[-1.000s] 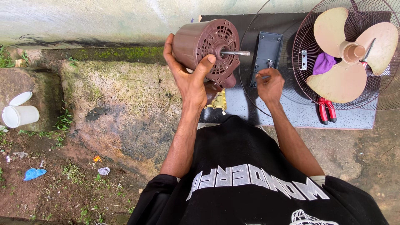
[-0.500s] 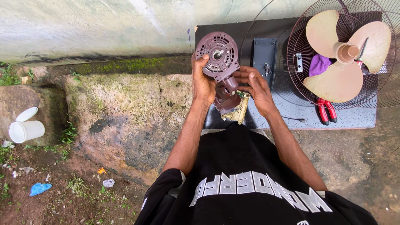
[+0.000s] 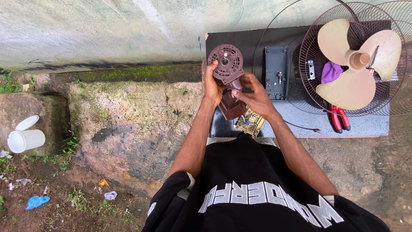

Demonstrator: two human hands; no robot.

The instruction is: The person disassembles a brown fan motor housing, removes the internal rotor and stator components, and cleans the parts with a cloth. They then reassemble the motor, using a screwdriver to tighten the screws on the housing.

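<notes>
A brown fan motor (image 3: 226, 64) with a slotted round end cap is held over a dark mat (image 3: 249, 38). My left hand (image 3: 211, 86) grips its left side, the thumb up by the end cap. My right hand (image 3: 254, 93) holds the motor's lower brown housing (image 3: 231, 107) from the right. A small brass-coloured gear part (image 3: 249, 122) lies just below both hands on the mat.
On the mat lie a black rectangular box (image 3: 275, 72), a wire fan guard (image 3: 313, 56) holding a beige blade (image 3: 356, 64), a purple cloth (image 3: 331, 72) and a screwdriver. Red-handled pliers (image 3: 339, 118) lie by the guard. A white tub (image 3: 25, 139) stands far left on mossy stone.
The motor has turned from lying sideways in my left hand to facing end cap up. My right hand has come off the mat and taken hold of its lower housing.
</notes>
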